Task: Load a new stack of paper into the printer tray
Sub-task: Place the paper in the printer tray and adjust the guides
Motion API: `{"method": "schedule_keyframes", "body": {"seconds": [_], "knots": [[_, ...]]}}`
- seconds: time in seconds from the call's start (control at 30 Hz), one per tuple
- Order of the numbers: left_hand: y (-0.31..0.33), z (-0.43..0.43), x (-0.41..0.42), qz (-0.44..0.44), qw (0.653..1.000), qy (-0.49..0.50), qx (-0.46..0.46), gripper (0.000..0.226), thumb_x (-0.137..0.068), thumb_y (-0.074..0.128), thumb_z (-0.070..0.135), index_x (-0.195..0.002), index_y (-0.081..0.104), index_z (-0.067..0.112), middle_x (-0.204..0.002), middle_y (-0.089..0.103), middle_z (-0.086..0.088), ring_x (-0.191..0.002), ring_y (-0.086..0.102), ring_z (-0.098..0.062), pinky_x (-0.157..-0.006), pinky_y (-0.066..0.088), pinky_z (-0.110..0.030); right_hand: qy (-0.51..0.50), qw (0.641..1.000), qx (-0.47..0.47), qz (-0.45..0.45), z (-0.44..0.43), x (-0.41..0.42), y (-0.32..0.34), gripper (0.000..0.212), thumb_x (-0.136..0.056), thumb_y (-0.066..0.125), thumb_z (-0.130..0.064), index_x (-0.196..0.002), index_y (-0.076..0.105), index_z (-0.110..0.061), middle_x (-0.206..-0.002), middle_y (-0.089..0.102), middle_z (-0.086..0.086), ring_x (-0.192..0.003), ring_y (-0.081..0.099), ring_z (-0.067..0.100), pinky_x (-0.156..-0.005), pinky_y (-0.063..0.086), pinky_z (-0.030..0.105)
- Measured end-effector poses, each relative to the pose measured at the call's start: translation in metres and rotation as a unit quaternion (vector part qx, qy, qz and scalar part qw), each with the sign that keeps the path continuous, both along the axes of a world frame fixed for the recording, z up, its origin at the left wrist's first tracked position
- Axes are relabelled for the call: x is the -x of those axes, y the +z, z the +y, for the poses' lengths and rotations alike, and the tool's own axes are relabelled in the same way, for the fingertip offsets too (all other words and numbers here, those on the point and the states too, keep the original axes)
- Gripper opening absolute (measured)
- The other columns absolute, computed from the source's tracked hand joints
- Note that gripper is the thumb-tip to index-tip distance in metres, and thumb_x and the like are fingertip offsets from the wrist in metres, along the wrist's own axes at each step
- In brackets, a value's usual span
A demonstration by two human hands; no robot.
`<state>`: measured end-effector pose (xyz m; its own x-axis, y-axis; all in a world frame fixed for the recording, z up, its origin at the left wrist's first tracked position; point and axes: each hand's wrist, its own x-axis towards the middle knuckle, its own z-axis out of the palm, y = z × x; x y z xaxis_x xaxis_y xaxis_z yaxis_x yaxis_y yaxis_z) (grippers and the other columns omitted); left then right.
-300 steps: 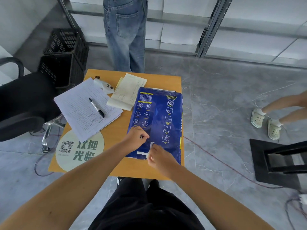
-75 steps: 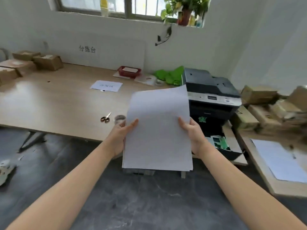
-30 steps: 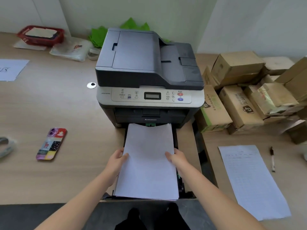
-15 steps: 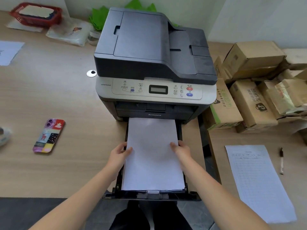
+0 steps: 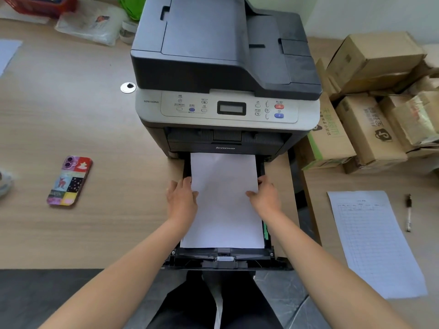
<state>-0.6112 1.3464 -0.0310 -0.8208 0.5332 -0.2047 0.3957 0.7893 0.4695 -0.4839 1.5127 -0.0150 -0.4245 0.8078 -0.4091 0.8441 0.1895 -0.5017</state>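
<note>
A grey and black printer [image 5: 225, 74] stands on a wooden desk [image 5: 95, 222]. Its black paper tray [image 5: 224, 258] is pulled out toward me over the desk's front edge. A white paper stack [image 5: 224, 203] lies flat in the tray, its far end under the printer body. My left hand [image 5: 181, 198] grips the stack's left edge, thumb on top. My right hand [image 5: 263, 195] grips the right edge the same way.
A phone in a colourful case [image 5: 69, 181] lies on the desk to the left. Cardboard boxes [image 5: 370, 103] are piled to the right of the printer. A printed sheet [image 5: 375, 241] and a pen [image 5: 408, 212] lie at the right. A plastic bag [image 5: 92, 22] sits behind.
I carried the paper stack to the printer and lowered it into the open tray. In the last second it slid further in and now lies flat, with both hands still at its sides.
</note>
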Motion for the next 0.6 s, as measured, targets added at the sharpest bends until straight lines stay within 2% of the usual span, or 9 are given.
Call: {"method": "schedule_keyframes", "body": {"seconds": [0.1,0.17,0.2,0.23,0.3,0.37,0.4,0.5,0.6], "knots": [[-0.003,-0.001,-0.011,0.008,1.000,-0.026,0.013,0.069,-0.091,0.060,0.015,-0.150,0.025,0.007,-0.136,0.049,-0.011,-0.125,0.037,-0.036,-0.102,0.032,-0.045,0.017,0.999,-0.027,-0.020,-0.005,-0.003,0.001,0.048,-0.083,0.070,-0.020,-0.121,0.039,-0.019,-0.110,0.062,0.011,-0.094,0.063,0.030,-0.076,0.056,0.042],[-0.002,-0.003,-0.016,0.011,0.998,-0.048,0.029,0.079,-0.089,0.062,0.020,-0.153,0.017,0.011,-0.146,0.040,-0.011,-0.131,0.032,-0.036,-0.105,0.030,-0.048,0.044,0.997,-0.042,-0.043,-0.007,-0.006,-0.001,0.055,-0.082,0.071,-0.016,-0.125,0.036,-0.018,-0.115,0.061,0.012,-0.099,0.062,0.029,-0.077,0.056,0.041],[-0.003,-0.005,-0.017,0.018,0.996,-0.069,0.046,0.080,-0.089,0.063,0.024,-0.153,0.016,0.012,-0.151,0.034,-0.011,-0.135,0.028,-0.036,-0.108,0.027,-0.049,0.071,0.994,-0.045,-0.066,-0.009,-0.007,-0.002,0.063,-0.080,0.072,-0.015,-0.130,0.033,-0.016,-0.122,0.059,0.012,-0.107,0.059,0.029,-0.080,0.055,0.040],[-0.005,-0.008,-0.017,0.027,0.993,-0.094,0.066,0.081,-0.090,0.062,0.030,-0.154,0.016,0.013,-0.156,0.027,-0.012,-0.140,0.023,-0.037,-0.110,0.025,-0.049,0.107,0.988,-0.047,-0.100,-0.011,-0.008,-0.002,0.076,-0.078,0.074,-0.014,-0.138,0.028,-0.013,-0.133,0.052,0.011,-0.120,0.052,0.029,-0.087,0.052,0.041],[-0.010,-0.015,-0.017,0.054,0.984,-0.145,0.091,0.082,-0.088,0.061,0.044,-0.152,0.020,0.014,-0.161,0.014,-0.018,-0.148,0.009,-0.037,-0.115,0.019,-0.049,0.174,0.969,-0.056,-0.164,-0.018,-0.009,-0.001,0.111,-0.073,0.079,-0.014,-0.153,0.003,-0.010,-0.155,0.025,0.010,-0.140,0.027,0.030,-0.104,0.043,0.040],[-0.016,-0.021,-0.016,0.079,0.975,-0.180,0.100,0.085,-0.082,0.061,0.056,-0.149,0.029,0.015,-0.162,0.004,-0.023,-0.149,0.000,-0.038,-0.117,0.017,-0.050,0.231,0.949,-0.080,-0.199,-0.025,-0.011,0.002,0.134,-0.067,0.085,-0.024,-0.153,-0.017,-0.014,-0.162,-0.003,0.011,-0.145,0.013,0.033,-0.114,0.031,0.041],[-0.018,-0.022,-0.015,0.089,0.974,-0.182,0.103,0.086,-0.079,0.062,0.059,-0.148,0.033,0.015,-0.162,-0.001,-0.024,-0.150,-0.002,-0.039,-0.117,0.017,-0.050,0.264,0.937,-0.090,-0.211,-0.026,-0.012,0.002,0.137,-0.065,0.086,-0.032,-0.153,-0.019,-0.016,-0.162,-0.011,0.012,-0.147,0.008,0.034,-0.117,0.024,0.042],[-0.018,-0.023,-0.010,0.077,0.972,-0.181,0.126,0.093,-0.077,0.059,0.064,-0.149,0.028,0.013,-0.163,-0.009,-0.017,-0.150,-0.005,-0.034,-0.120,0.012,-0.050,0.362,0.907,-0.084,-0.200,-0.022,-0.018,-0.001,0.122,-0.068,0.079,-0.051,-0.156,0.001,-0.020,-0.164,-0.007,0.009,-0.151,-0.005,0.030,-0.122,0.004,0.044],[-0.016,-0.016,0.007,0.093,0.967,-0.206,0.120,0.084,-0.086,0.051,0.060,-0.149,0.028,0.010,-0.164,0.007,-0.009,-0.151,-0.001,-0.027,-0.121,0.008,-0.046,0.367,0.915,-0.090,-0.139,-0.014,-0.013,-0.005,0.092,-0.087,0.060,-0.050,-0.156,0.009,-0.019,-0.165,-0.001,0.003,-0.152,-0.004,0.021,-0.122,0.000,0.040]]}}
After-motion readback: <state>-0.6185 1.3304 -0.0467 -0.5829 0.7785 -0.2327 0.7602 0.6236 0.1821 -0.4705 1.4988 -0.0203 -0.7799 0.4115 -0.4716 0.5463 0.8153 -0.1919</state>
